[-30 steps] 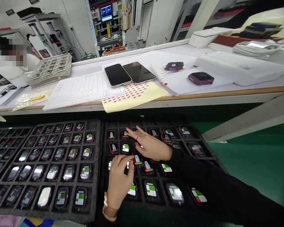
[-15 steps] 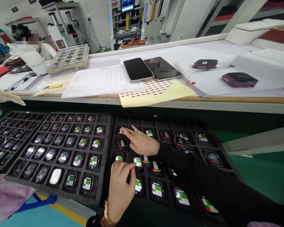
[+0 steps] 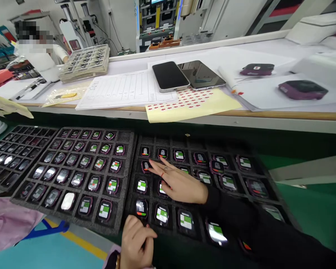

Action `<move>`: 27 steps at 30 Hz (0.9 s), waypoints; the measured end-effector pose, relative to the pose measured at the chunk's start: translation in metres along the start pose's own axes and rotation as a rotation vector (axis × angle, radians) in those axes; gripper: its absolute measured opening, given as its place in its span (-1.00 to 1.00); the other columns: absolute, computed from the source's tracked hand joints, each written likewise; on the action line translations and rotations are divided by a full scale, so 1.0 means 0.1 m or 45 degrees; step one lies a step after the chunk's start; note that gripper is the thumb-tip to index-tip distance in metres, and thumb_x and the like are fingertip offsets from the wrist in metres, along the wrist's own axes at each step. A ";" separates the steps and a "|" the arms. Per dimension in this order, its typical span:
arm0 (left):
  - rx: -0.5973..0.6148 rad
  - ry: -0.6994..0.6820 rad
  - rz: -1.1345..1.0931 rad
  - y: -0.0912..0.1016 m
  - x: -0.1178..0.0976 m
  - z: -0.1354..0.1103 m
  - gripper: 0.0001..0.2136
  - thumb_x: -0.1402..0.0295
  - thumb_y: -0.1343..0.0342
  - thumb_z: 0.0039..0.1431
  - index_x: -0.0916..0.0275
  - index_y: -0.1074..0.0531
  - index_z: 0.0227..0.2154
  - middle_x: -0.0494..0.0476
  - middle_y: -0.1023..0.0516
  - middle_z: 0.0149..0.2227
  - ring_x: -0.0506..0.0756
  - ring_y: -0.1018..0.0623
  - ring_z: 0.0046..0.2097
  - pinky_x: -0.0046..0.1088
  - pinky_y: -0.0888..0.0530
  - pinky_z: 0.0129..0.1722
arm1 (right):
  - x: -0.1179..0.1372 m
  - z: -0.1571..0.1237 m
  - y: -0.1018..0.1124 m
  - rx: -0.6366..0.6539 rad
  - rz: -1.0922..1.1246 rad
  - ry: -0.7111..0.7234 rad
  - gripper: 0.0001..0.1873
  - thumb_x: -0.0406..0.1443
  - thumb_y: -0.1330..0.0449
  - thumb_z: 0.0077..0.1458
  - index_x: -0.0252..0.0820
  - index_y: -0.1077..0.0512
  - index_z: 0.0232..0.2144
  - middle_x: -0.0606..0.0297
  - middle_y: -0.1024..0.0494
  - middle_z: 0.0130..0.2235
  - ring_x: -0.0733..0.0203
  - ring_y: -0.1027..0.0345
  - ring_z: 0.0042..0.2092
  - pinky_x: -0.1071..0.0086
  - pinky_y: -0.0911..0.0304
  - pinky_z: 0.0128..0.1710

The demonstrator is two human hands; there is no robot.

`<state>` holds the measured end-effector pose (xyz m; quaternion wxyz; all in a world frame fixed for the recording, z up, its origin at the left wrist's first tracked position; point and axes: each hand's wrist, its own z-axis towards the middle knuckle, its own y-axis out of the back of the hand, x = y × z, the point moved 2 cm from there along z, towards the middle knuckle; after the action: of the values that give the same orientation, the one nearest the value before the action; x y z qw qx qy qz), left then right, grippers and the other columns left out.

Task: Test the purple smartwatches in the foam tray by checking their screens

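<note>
And here's the right hand (image 3: 182,184), palm down over the right tray (image 3: 146,140), open, fingers fanned, grasping nothing, index and middle fingertips right at a smartwatch (image 3: 145,166) in the left-hand column, second watch from the back; contact is too close to call! Down at the front edge, the left hand (image 3: 137,243) is loosely curled, thumb up against the fingers, and whether anything sits inside can't be told. The black sleeve (image 3: 249,213) cuts across the right side, hiding several compartments. To the left lie the middle tray (image 3: 123,137) and a darker-looking far tray (image 3: 52,131), both carrying watches. Above, on the table (image 3: 114,114), two phones (image 3: 170,76) overlap a yellow sheet (image 3: 184,112) dotted with red arrows, beside a ruled paper form (image 3: 117,93), with two purple watches (image 3: 302,89) off right. Texture now: grainy charcoal foam, square pockets, rounded purple cases, glossy screens in green-and-white blocks, others black with an orange-green strip.
</note>
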<state>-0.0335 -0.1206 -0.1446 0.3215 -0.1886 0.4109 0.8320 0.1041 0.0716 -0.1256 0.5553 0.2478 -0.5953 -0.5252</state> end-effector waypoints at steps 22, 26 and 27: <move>-0.080 0.030 0.120 0.00 0.03 -0.34 -0.76 0.69 -0.02 0.23 0.22 -0.46 -0.34 0.07 -0.40 -0.46 0.06 -0.42 -0.31 -0.46 -0.43 -0.28 | 0.30 -0.16 0.09 -0.227 0.080 -0.046 -0.31 -0.49 0.10 0.29 -0.36 0.08 0.43 0.09 -0.64 -0.06 0.09 -0.42 0.16 -0.27 0.15 0.41; -0.130 0.050 0.215 0.00 0.05 -0.37 -0.76 0.67 -0.04 0.24 0.21 -0.51 -0.32 0.10 -0.44 -0.38 0.08 -0.45 -0.21 -0.41 -0.46 -0.15 | 0.32 -0.29 0.07 -0.247 0.072 -0.106 -0.36 -0.48 0.10 0.33 -0.34 0.06 0.41 0.09 -0.61 -0.01 0.08 -0.38 0.20 -0.29 0.17 0.40; -0.134 0.048 0.234 0.00 0.05 -0.37 -0.76 0.66 -0.04 0.24 0.20 -0.52 -0.32 0.10 -0.45 -0.36 0.09 -0.46 -0.19 -0.40 -0.46 -0.13 | 0.32 -0.31 0.06 -0.251 0.065 -0.114 -0.37 -0.48 0.10 0.34 -0.34 0.06 0.41 0.08 -0.61 0.00 0.07 -0.36 0.21 -0.29 0.16 0.40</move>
<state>-0.0350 -0.1487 -0.1698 0.2257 -0.1822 0.3880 0.8748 0.1261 0.0342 -0.1125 0.5631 0.1531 -0.5711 -0.5773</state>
